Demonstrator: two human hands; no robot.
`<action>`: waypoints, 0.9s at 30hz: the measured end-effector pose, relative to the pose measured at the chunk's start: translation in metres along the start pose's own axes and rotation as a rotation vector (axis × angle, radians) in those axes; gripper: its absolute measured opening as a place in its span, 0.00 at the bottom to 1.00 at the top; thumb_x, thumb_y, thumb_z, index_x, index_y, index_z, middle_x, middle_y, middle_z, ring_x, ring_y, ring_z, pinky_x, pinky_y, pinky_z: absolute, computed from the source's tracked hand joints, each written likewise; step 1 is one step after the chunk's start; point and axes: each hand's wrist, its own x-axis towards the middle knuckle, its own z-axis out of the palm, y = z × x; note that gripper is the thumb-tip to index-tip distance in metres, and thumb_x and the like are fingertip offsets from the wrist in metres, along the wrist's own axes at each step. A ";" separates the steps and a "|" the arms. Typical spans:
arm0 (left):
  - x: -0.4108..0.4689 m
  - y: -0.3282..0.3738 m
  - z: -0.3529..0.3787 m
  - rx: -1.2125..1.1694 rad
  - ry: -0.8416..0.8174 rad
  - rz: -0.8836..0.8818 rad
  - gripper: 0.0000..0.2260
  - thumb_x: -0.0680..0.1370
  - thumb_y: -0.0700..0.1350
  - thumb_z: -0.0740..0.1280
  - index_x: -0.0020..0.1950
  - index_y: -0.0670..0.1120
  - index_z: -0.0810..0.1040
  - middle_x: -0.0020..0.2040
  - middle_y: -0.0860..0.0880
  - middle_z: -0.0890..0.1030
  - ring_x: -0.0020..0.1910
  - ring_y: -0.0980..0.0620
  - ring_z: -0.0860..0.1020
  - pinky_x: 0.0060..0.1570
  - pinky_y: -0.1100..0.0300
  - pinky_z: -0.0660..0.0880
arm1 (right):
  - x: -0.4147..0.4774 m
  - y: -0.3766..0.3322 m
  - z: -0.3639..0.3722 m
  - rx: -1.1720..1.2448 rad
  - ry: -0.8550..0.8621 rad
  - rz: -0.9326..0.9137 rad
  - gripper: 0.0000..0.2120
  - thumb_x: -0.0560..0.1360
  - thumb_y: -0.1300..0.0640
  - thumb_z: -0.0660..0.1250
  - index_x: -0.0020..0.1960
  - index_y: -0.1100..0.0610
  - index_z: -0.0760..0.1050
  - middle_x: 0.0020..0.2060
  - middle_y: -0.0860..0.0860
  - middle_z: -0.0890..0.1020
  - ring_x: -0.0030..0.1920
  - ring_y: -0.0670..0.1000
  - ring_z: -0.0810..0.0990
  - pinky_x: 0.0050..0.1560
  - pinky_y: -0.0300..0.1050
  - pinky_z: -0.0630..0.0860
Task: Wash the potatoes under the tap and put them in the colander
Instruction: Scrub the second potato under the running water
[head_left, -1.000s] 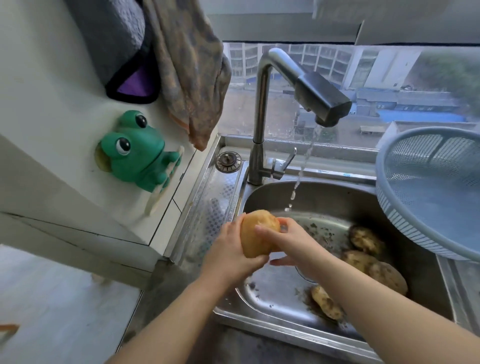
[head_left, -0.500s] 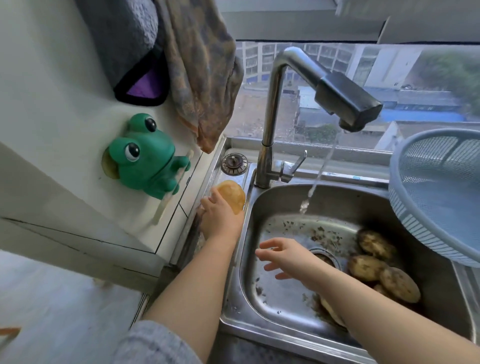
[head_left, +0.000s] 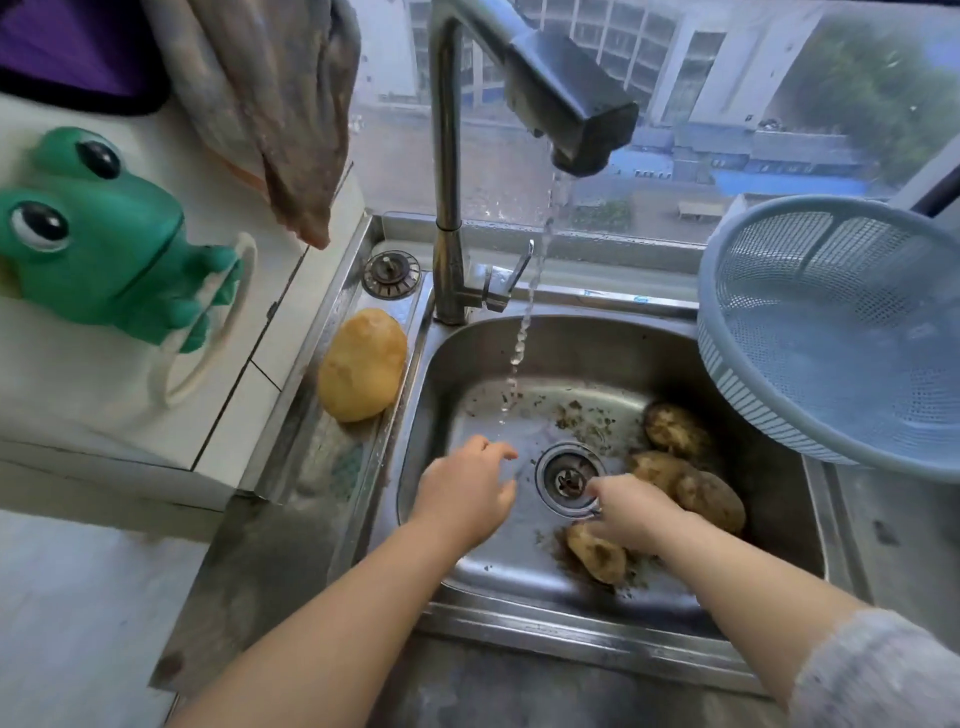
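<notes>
A clean yellow potato (head_left: 362, 365) lies on the steel ledge left of the sink (head_left: 613, 343). Water runs from the tap (head_left: 571, 111) into the basin. Several muddy potatoes sit at the basin's right: one at the back (head_left: 675, 431), two together (head_left: 696, 491), one at the front (head_left: 597, 558). My left hand (head_left: 467, 493) hovers over the basin floor, fingers relaxed, holding nothing. My right hand (head_left: 631, 512) rests on the front muddy potato, fingers curling over it. The blue colander (head_left: 841, 332) stands tilted at the sink's right rim.
A green frog holder (head_left: 104, 239) sticks to the white wall on the left. A cloth (head_left: 275, 104) hangs above it. A sink plug (head_left: 390, 274) lies behind the clean potato. The drain (head_left: 569, 478) sits mid-basin among dirt specks.
My left hand set the clean potato down on the left ledge and came back over the basin. My right hand moved right and down onto a muddy potato.
</notes>
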 end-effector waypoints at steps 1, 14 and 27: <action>-0.001 0.001 0.005 0.004 -0.104 -0.020 0.18 0.81 0.52 0.60 0.71 0.54 0.69 0.68 0.53 0.72 0.65 0.50 0.73 0.63 0.55 0.69 | 0.003 0.005 0.007 -0.115 -0.010 -0.023 0.16 0.77 0.54 0.61 0.64 0.55 0.71 0.60 0.55 0.77 0.60 0.57 0.75 0.54 0.46 0.72; -0.002 -0.001 0.002 -0.113 -0.150 -0.112 0.17 0.81 0.51 0.61 0.70 0.54 0.69 0.65 0.54 0.74 0.62 0.54 0.74 0.60 0.54 0.73 | 0.044 0.002 0.055 -0.695 0.035 -0.205 0.27 0.70 0.39 0.70 0.62 0.54 0.75 0.61 0.52 0.79 0.69 0.54 0.66 0.67 0.52 0.58; 0.004 0.025 -0.027 -1.398 -0.179 -0.478 0.17 0.83 0.57 0.56 0.62 0.49 0.76 0.56 0.45 0.80 0.51 0.47 0.80 0.50 0.50 0.80 | -0.019 -0.053 -0.057 0.882 0.404 -0.329 0.22 0.68 0.45 0.76 0.59 0.48 0.74 0.48 0.42 0.79 0.49 0.42 0.78 0.46 0.31 0.74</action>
